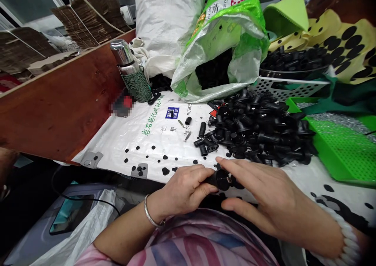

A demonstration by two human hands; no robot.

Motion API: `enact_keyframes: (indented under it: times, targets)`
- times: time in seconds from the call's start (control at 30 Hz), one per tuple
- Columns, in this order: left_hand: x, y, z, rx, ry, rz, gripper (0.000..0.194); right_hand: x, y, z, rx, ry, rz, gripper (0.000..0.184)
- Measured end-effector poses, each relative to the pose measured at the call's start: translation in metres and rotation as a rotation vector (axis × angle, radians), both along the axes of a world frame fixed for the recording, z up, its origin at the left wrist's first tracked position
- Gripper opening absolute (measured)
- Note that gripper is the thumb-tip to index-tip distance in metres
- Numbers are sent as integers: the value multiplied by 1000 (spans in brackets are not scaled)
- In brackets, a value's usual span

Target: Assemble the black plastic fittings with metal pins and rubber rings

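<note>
Between the thumb and fingers of my left hand [188, 187] is a black plastic part [222, 180] with a round flange and a small metal piece showing at its end. Just to the right, my right hand [270, 195] has its fingers stretched out and its thumb apart. More black plastic [237, 183] shows between the two hands, partly behind the right fingers; I cannot tell whether it is a separate piece. A large heap of similar black parts [258, 129] lies beyond my right hand. Nearer the middle are a short black cap [188, 121] and small metal strips [187, 137].
A white sack sheet [158, 152] with black spots covers the table. Behind stand an open green-and-white bag [214, 47] and a thermos [131, 70]. A green tray [346, 160] and a bowl of black parts [296, 72] are at right. A wooden board [67, 105] borders the left.
</note>
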State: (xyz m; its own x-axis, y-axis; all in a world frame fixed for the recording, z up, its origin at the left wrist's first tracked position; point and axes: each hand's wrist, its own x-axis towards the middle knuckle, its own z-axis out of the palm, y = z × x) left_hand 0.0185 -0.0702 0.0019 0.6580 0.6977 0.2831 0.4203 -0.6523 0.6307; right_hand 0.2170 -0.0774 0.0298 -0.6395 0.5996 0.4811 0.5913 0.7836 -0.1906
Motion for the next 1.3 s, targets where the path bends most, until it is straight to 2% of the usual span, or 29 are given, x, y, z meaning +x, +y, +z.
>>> enact_keyframes:
  times: [0.1,0.17,0.23,0.37,0.47,0.53,0.63,0.8,0.87,0.93,1.03,1.1,1.2,1.3]
  targets:
    - [1,-1,-4,124,32,40,18,-4,-1,-2,-83,14,-71,27]
    - [3,-1,-7,212,47,96,18,-7,-1,-3,-156,22,-167,36]
    - [3,-1,-7,234,37,119,17,-7,-1,-3,-192,32,-213,41]
    - [0,1,-4,113,-11,62,16,-1,0,2,-133,-10,-79,50]
    - [-1,0,-5,61,-9,24,17,1,1,2,-88,-53,21,39]
    - [0,-1,-7,107,14,42,17,-2,2,0,-116,-43,-28,34]
    - [1,-2,-9,171,11,82,18,-5,3,-1,-160,-11,-145,44]
    - [-1,0,-6,76,-21,54,15,-5,1,2,-114,9,-56,49]
    - [0,1,-8,133,9,74,16,-7,0,1,-123,6,-49,35]
    - [1,0,-11,218,47,106,17,-10,-1,-2,-183,25,-111,24]
    - [4,0,-12,254,42,130,19,-13,-1,-5,-231,38,-211,34]
    - [4,1,-10,197,23,111,17,-11,-1,-5,-180,47,-189,34]
    - [3,2,-7,112,19,38,16,-7,0,-3,-90,22,-60,42]
    - [3,1,-10,164,46,37,16,-10,-3,-3,-111,-11,-37,27]
